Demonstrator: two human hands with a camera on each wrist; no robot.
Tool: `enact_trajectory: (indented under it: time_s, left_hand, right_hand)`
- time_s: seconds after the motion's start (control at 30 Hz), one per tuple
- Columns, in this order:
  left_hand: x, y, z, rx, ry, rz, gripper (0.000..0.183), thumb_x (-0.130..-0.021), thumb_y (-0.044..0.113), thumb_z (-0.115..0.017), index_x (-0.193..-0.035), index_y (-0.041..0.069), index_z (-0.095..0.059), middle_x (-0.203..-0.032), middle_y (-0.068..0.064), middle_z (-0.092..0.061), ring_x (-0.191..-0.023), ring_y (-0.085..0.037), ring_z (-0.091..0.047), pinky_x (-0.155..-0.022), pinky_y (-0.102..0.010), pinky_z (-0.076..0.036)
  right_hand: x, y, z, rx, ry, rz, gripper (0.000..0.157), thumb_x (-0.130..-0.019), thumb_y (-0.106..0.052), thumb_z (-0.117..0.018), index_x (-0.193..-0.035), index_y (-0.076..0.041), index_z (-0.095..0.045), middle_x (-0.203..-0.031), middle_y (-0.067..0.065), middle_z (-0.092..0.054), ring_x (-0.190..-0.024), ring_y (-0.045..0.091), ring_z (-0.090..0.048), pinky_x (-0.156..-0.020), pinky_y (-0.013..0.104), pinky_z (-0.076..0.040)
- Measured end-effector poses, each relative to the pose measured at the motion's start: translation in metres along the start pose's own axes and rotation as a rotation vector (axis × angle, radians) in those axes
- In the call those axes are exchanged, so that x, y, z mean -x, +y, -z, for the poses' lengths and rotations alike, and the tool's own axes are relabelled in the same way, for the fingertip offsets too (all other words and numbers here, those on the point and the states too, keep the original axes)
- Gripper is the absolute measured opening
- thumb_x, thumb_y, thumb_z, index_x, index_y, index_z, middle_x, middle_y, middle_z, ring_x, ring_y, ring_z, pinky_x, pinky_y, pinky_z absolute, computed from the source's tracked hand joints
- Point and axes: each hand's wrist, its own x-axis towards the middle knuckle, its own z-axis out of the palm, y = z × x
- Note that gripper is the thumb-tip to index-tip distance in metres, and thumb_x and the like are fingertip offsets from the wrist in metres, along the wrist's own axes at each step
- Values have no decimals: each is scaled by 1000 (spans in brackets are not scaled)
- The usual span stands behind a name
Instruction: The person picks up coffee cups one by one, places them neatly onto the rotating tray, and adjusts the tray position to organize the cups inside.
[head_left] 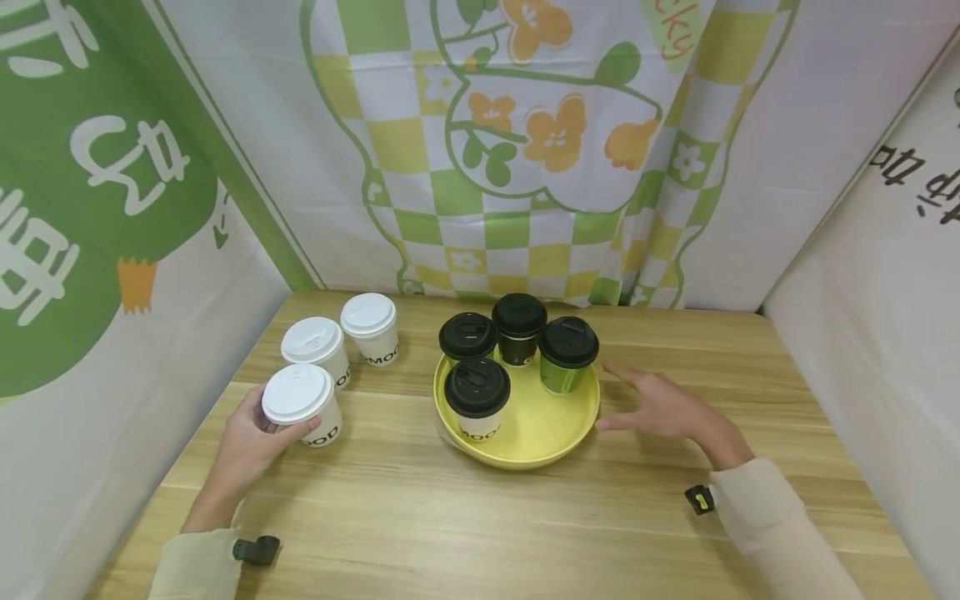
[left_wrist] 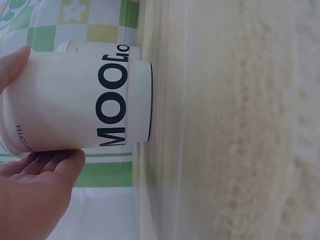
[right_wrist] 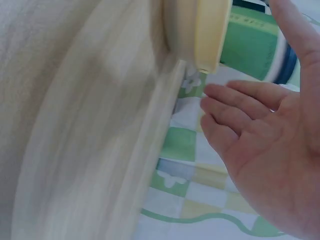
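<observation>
At the left of the table, my left hand (head_left: 250, 436) holds the nearest white paper coffee cup (head_left: 324, 423) by its sides, thumb in front and fingers round the far-left side. The left wrist view shows this cup (left_wrist: 75, 100) upright, its base at or close to the tabletop. Two more white-lidded cups (head_left: 312, 342) stand just behind it. A round yellow tray (head_left: 525, 460) in the middle carries several black-lidded cups, among them a green one (head_left: 561, 377) and a white one (head_left: 477, 400). My right hand (head_left: 663, 406), fingers spread and holding nothing, is beside the tray's right rim.
Patterned cloth (head_left: 540, 167) hangs along the table's back edge, and more cloth walls (head_left: 67, 208) close in the left and right sides. Bare wooden tabletop (head_left: 465, 533) lies in front of the tray and between it and the white cups.
</observation>
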Motion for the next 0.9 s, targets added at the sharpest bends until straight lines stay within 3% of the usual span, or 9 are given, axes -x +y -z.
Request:
enact_trajectory:
  time_s: [0.2, 0.5, 0.73, 0.9]
  left_hand:
    - [1, 4, -1, 7, 7, -4, 88, -89, 17, -87, -158, -3, -37, -152, -20, -49, -119, 17, -47, -100, 2, -41]
    - [2, 15, -5, 42, 4, -15, 84, -88, 16, -87, -156, -1, -41, -140, -1, -56, -118, 15, -51, -99, 1, -42]
    - [4, 34, -14, 75, -21, -24, 82, -87, 16, -88, -154, 0, -43, -134, 9, -57, -118, 13, -54, -100, 0, -43]
    - [3, 50, -24, 115, -57, -55, 85, -86, 13, -88, -155, 0, -41, -139, 2, -57, -120, 11, -55, -102, -1, -43]
  right_hand:
    - [-9, 7, -8, -37, 0, -10, 121, -84, -58, -84, -167, 3, -19, -170, 30, -28, -155, 52, -32, -126, 68, -30]
    - [-17, 8, -14, -55, -1, 2, 127, -81, -60, -86, -168, 1, -16, -170, 31, -27, -155, 53, -31, -125, 69, -29]
    - [-21, 6, -17, -68, -23, 10, 133, -79, -60, -88, -169, -1, -10, -172, 29, -21, -157, 51, -28, -127, 67, -27]
    - [-22, 4, -21, -90, -40, 17, 136, -78, -58, -89, -168, 2, -7, -173, 30, -16, -158, 52, -25, -128, 66, -24]
